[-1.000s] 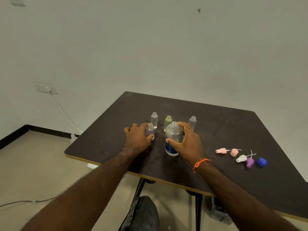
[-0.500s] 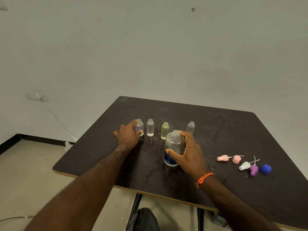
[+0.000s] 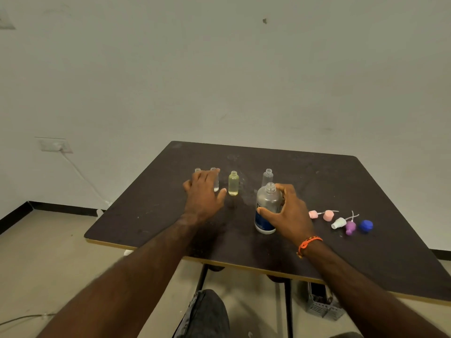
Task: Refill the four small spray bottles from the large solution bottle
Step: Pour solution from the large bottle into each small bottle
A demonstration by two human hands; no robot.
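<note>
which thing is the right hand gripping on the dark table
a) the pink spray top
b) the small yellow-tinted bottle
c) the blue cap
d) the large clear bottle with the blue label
d: the right hand has its thumb and fingers curled round the large clear bottle with the blue label, which stands upright and uncapped on the dark table.

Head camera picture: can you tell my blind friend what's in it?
A person's right hand grips a large open bottle on a dark table; the left hand reaches among four small uncapped bottles. Coloured spray caps lie to the right.
</note>
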